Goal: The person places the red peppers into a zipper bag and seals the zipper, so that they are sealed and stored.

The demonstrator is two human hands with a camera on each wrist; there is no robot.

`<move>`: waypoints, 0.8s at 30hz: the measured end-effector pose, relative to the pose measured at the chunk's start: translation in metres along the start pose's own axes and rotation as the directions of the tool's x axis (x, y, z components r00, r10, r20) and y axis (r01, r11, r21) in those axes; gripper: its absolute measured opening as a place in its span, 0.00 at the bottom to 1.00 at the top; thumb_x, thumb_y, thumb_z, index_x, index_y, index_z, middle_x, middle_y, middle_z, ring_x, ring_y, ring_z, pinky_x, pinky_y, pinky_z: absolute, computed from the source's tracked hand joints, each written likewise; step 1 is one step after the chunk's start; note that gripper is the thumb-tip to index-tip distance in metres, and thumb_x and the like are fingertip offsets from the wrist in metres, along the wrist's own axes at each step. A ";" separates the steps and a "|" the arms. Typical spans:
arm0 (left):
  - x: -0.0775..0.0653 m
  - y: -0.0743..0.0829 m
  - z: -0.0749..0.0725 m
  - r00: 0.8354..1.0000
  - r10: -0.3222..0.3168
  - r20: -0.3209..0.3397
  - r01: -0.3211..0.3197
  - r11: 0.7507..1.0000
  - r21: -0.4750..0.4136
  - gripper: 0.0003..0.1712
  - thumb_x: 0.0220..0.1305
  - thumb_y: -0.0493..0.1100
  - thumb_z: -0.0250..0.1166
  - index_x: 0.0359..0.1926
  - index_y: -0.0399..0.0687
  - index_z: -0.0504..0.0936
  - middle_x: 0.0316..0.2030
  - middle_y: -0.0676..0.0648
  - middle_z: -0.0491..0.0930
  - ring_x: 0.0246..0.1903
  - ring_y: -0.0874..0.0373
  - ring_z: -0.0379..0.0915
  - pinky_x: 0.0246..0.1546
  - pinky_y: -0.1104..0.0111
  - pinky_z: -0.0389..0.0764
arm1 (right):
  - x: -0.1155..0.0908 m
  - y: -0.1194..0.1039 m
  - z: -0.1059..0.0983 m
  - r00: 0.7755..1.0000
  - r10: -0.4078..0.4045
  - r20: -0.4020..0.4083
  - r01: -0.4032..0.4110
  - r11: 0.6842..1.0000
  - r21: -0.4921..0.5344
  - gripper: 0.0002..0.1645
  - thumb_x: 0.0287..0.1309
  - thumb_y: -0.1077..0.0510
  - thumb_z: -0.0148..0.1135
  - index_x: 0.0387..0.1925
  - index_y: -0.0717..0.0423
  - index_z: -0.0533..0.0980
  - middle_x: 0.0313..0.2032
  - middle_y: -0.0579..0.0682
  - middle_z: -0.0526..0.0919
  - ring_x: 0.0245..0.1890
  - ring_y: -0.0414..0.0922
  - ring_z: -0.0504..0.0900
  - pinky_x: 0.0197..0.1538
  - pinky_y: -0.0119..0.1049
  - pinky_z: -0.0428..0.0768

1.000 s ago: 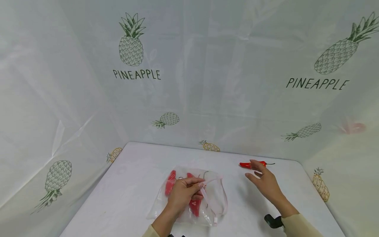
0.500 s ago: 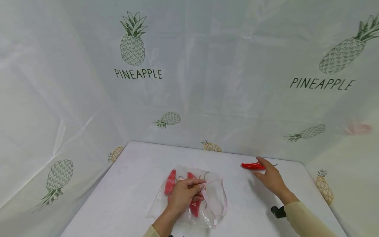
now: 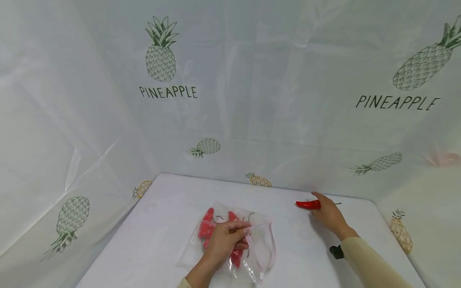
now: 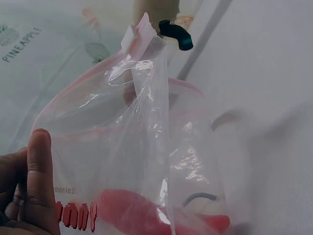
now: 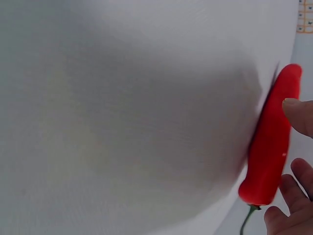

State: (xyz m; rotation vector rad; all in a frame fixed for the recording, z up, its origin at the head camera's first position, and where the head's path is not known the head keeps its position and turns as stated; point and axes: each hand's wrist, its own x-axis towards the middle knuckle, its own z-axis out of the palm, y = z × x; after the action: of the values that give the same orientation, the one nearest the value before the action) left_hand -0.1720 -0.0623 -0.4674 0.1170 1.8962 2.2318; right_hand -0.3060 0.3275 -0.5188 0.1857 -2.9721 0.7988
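My left hand [image 3: 225, 242] pinches the rim of a clear zip bag [image 3: 261, 248] with pink edging, thumb against fingers. The bag lies on the table with its mouth to the right and a white slider at the front corner. Several red chili peppers [image 3: 235, 258] show through the plastic, partly hidden by the hand. At the back right, my right hand [image 3: 329, 216] is over another red chili pepper [image 3: 307, 205] on the table. In the right wrist view its thumb [image 5: 299, 115] overlaps that pepper's [image 5: 270, 142] side, and the other fingers are spread close to the stem end.
The white table [image 3: 151, 224] ends at a back edge just behind the loose pepper. A hanging sheet [image 3: 230, 100] printed with pineapples surrounds it at the back and sides. A dark wrist-camera mount [image 3: 336, 252] sits by the right sleeve.
The right hand has moved right and come down over the loose pepper, covering its stem end. The left hand keeps its pinch on the bag's rim.
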 end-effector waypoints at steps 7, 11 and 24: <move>0.001 -0.002 0.000 1.000 -0.010 -0.012 0.010 1.000 0.008 0.19 0.70 0.39 0.71 0.57 0.32 0.86 0.32 0.49 0.82 0.26 0.63 0.82 0.34 0.69 0.90 | 0.008 0.014 0.016 0.999 -0.007 -0.036 0.004 0.996 -0.087 0.44 0.62 0.65 0.71 0.76 0.65 0.63 0.68 0.74 0.70 0.67 0.74 0.68 0.66 0.74 0.72; 0.001 -0.003 0.000 1.000 -0.014 -0.018 0.014 1.000 0.005 0.19 0.70 0.39 0.71 0.57 0.32 0.86 0.32 0.49 0.82 0.26 0.63 0.82 0.34 0.69 0.91 | 0.009 0.016 0.021 0.996 -0.018 -0.087 0.008 0.993 -0.119 0.42 0.60 0.65 0.73 0.73 0.66 0.66 0.63 0.74 0.76 0.62 0.73 0.70 0.61 0.73 0.78; 0.000 -0.003 0.001 1.000 -0.020 -0.016 0.020 1.000 0.001 0.19 0.70 0.39 0.71 0.58 0.33 0.86 0.33 0.48 0.83 0.26 0.62 0.82 0.34 0.69 0.91 | 0.010 -0.004 0.029 0.997 -0.002 -0.071 -0.003 0.998 -0.067 0.37 0.62 0.63 0.74 0.70 0.62 0.71 0.57 0.69 0.81 0.54 0.64 0.75 0.59 0.66 0.82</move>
State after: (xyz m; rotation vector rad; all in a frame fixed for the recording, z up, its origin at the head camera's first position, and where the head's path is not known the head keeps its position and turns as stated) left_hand -0.1712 -0.0605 -0.4701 0.0807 1.8986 2.2253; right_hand -0.3158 0.3087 -0.5416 0.1499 -2.9270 0.6891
